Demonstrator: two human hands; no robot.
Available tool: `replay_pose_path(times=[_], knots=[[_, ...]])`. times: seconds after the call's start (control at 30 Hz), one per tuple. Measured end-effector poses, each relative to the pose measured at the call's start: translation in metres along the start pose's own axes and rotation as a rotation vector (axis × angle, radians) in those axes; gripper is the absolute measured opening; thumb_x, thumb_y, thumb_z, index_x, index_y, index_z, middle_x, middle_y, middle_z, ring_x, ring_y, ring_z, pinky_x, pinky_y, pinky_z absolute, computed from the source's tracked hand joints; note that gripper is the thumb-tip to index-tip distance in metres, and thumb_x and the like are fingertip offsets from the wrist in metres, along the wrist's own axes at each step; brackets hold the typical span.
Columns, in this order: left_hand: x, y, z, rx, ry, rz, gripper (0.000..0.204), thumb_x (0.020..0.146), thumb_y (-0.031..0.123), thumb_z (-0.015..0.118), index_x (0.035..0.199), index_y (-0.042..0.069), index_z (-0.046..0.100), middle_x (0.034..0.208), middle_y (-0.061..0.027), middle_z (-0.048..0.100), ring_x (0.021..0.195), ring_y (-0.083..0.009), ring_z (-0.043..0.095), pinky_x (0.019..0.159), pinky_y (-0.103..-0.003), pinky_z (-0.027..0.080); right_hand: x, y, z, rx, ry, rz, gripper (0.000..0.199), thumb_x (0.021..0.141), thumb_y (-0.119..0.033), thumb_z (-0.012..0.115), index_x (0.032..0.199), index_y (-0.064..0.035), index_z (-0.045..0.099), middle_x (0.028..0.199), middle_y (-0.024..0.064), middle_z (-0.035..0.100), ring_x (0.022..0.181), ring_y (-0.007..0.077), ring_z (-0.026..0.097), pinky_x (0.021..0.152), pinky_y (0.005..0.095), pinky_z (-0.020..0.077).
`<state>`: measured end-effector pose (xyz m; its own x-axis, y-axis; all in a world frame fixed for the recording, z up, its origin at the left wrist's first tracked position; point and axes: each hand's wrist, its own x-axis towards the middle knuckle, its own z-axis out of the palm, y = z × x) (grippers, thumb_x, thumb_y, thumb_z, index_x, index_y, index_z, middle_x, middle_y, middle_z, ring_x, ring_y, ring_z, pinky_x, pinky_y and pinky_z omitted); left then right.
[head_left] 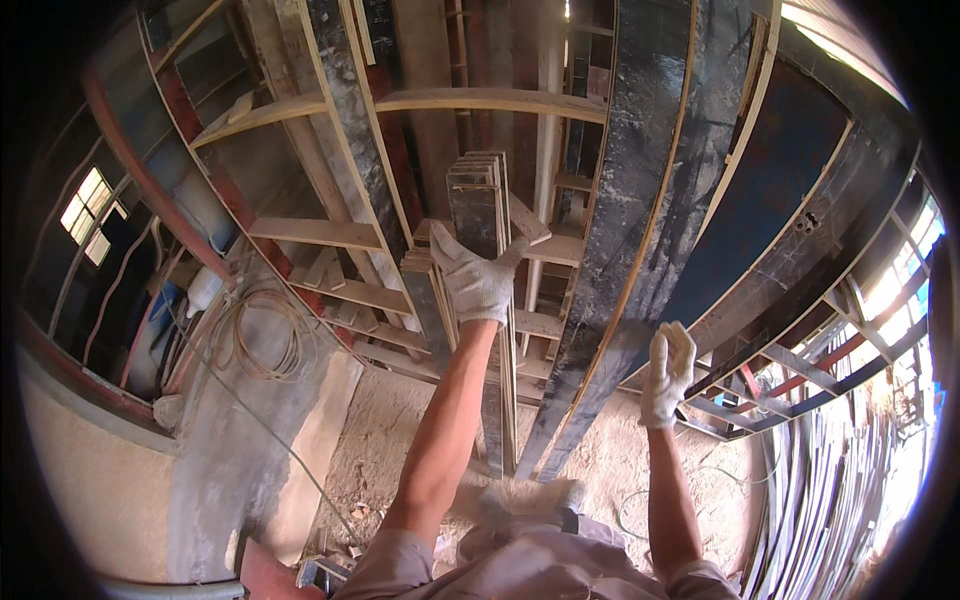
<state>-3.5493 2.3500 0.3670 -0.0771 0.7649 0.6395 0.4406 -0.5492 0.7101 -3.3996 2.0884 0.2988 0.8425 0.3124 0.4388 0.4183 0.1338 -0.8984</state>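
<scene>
My left hand, in a pale knitted work glove, reaches over a stack of long narrow boards in the middle. Its fingers and thumb are spread across the stack's width, and its palm hides part of the boards; whether it presses on them I cannot tell. The boards have dark faces and pale wooden edges. Off to the right, my right hand, gloved the same way, is raised with its fingers stretched upward and nothing visible in it. It is nearest to a long dark panel with a wooden edge.
Wooden crosspieces join long dark panels beneath and ahead. A coiled hose lies on the floor at left, with a cable running from there. Many thin strips lie at lower right. A curved dark frame stands at right.
</scene>
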Motion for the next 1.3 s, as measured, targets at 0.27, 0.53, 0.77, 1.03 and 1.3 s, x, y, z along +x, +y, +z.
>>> replay_pose_path(times=[0.27,0.53,0.77,1.03,1.3], knots=[[0.016,0.018,-0.007,-0.16,-0.126,-0.236,0.062,0.072,0.033,0.094,0.111,0.002,0.056,0.101,-0.0206,0.071,0.089,-0.0389,0.071,0.08,-0.047,0.058,-0.085,-0.011,-0.06,-0.166,-0.01,0.21,0.033,0.104,-0.026,0.065,0.124,-0.0005,0.063,0.116,0.0087,0.067,0.109,0.0157,0.063,0.099,0.0319,0.0497],[0.02,-0.008,0.014,-0.422,-0.139,-0.095,0.078,0.074,0.022,0.092,0.135,-0.002,0.05,0.118,-0.02,0.066,0.103,-0.0337,0.07,0.092,-0.042,0.057,-0.171,0.019,-0.084,-0.136,-0.024,0.386,0.026,0.103,-0.022,0.067,0.118,-0.0004,0.064,0.102,0.0081,0.069,0.095,0.0159,0.067,0.088,0.0311,0.0537],[0.021,-0.011,0.01,-0.285,-0.174,-0.096,0.082,0.073,0.024,0.091,0.14,0.001,0.05,0.123,-0.017,0.064,0.114,-0.029,0.065,0.099,-0.042,0.054,-0.196,-0.016,-0.037,-0.24,-0.219,0.314,0.021,0.101,-0.02,0.071,0.112,-0.0017,0.069,0.099,0.0055,0.073,0.092,0.0138,0.067,0.084,0.0322,0.0551],[0.058,-0.036,-0.011,-0.954,-0.642,-0.263,0.093,0.083,0.024,0.09,0.156,0.001,0.036,0.139,-0.0146,0.059,0.126,-0.0245,0.059,0.109,-0.039,0.049,-0.151,-0.068,0.057,-0.308,-0.501,0.018,0.034,0.098,-0.024,0.072,0.121,-0.0004,0.065,0.111,0.0185,0.072,0.103,0.0324,0.072,0.089,0.0423,0.056],[0.049,-0.016,-0.015,-0.959,-0.909,-0.077,0.085,0.079,0.033,0.093,0.145,0.003,0.049,0.127,-0.0098,0.066,0.114,-0.02,0.065,0.097,-0.035,0.055,-0.087,-0.069,0.151,-0.26,-0.329,-0.151,0.072,0.102,-0.034,0.064,0.154,0.0066,0.035,0.143,0.0335,0.053,0.131,0.0439,0.057,0.109,0.047,0.0468]])
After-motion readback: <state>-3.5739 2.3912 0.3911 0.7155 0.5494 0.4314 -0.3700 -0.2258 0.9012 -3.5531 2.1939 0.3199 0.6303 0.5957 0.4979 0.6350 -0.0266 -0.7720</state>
